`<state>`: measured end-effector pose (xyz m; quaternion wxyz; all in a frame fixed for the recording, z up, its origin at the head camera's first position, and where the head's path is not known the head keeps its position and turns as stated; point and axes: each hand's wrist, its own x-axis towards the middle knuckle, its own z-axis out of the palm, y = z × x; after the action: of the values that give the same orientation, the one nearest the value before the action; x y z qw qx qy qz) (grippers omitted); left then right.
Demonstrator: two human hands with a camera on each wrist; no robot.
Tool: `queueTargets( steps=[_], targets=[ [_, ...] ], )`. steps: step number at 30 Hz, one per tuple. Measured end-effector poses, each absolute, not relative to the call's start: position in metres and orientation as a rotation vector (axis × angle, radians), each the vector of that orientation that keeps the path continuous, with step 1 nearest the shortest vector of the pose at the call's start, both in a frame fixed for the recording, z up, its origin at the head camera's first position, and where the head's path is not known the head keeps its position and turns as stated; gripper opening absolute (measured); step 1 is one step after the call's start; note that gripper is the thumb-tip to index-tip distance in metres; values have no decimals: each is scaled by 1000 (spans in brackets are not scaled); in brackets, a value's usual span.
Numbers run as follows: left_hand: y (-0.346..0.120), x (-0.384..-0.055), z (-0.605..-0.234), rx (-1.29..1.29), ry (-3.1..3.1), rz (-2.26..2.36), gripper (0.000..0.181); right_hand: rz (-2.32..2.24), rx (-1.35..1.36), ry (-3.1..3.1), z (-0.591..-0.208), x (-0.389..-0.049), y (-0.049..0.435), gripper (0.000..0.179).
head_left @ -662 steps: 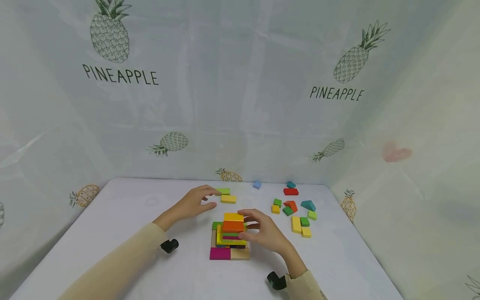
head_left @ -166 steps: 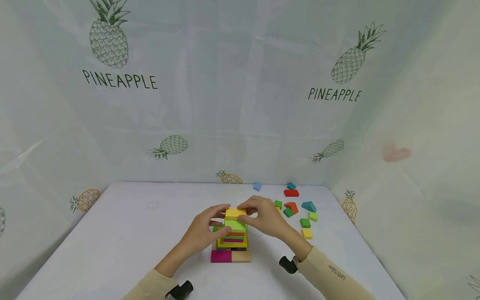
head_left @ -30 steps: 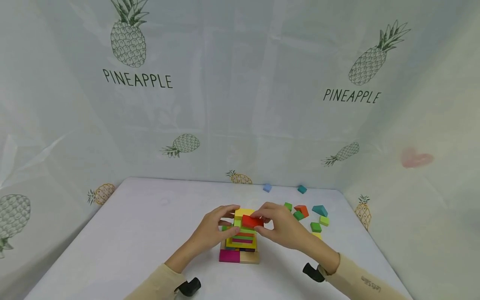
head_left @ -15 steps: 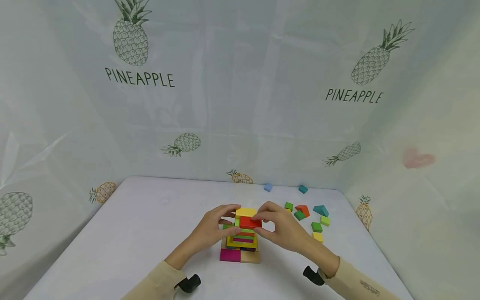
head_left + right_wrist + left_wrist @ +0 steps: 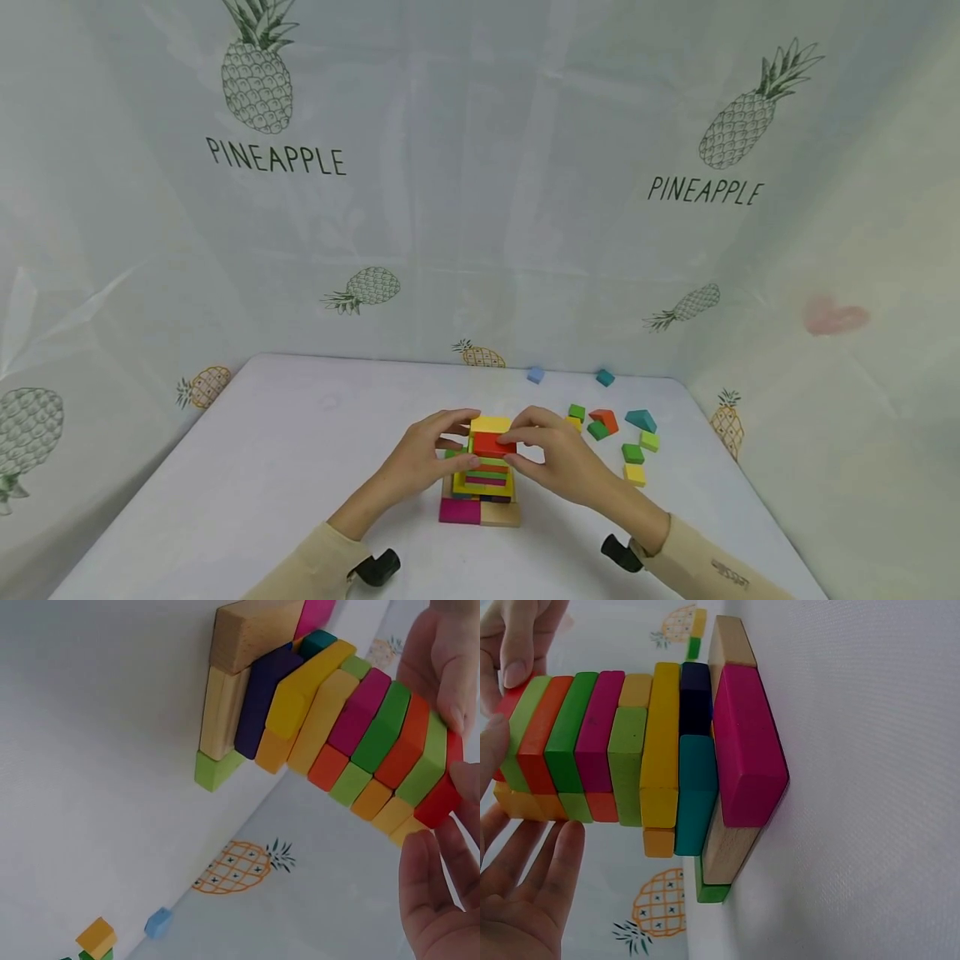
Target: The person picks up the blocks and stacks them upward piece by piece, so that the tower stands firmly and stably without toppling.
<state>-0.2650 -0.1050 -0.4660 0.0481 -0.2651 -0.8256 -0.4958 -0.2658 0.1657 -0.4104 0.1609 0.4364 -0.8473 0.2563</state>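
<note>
A tower of coloured wooden blocks (image 5: pixel 483 490) stands near the table's middle on a wider base with a magenta block (image 5: pixel 750 750) at the front. On its top layer lies a flat red block (image 5: pixel 491 444), in front of a yellow block (image 5: pixel 491 425) and over a light green one (image 5: pixel 424 757). My right hand (image 5: pixel 562 454) pinches the red block's right end between thumb and fingers. From the left, my left hand (image 5: pixel 416 454) holds the tower's upper part, its thumb at the front near the red block and its fingers behind.
Loose blocks lie to the right, among them a teal triangle (image 5: pixel 641 420), an orange-red block (image 5: pixel 604 420) and a yellow block (image 5: pixel 634 475). A light blue block (image 5: pixel 536 375) and a teal block (image 5: pixel 605 377) sit by the table's back edge.
The red block, earlier on the table at the back right, was tilted over the tower a second ago; it now lies level, shifted left. Since 22 s ago the tower has grown.
</note>
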Motion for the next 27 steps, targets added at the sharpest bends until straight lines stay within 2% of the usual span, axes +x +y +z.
queueTargets(
  steps=[21,27],
  targets=[
    [-105,-266,-465,-813,-2525,-1479,67,761,1222,-2441,-413,-265,159,22],
    [-103,-264,-464,-797,-2521,-1487,65,858,1188,-2449,-412,-269,173,28]
  ],
)
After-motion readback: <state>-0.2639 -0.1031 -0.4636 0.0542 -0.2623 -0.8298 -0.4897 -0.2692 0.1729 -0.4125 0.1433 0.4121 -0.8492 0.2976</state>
